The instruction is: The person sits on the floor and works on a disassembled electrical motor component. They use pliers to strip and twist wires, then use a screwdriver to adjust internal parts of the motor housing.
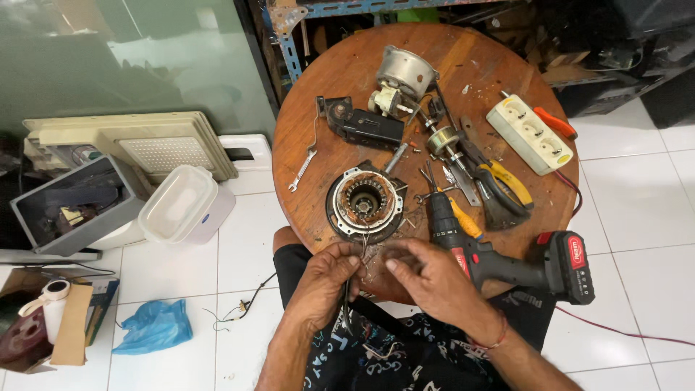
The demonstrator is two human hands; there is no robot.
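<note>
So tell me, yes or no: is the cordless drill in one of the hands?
No, the cordless drill lies on the round table while both hands pinch thin wires.

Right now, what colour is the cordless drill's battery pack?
The battery pack is black with a red panel, clearest in the head view.

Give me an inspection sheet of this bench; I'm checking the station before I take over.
Surface: round wooden table, crowded.
Job's things: rusty stator at the near edge; thin wires pinched between both hands.
Clutter: drill, pliers, wrench, motor housing, black bracket, rotor shaft, screwdriver.
Grips: left hand and right hand, fingertips closed on the wires.
Cables: power strip with red cord over the floor.
Surroundings: white tile floor, plastic tub, blue bag, metal rack.
</note>
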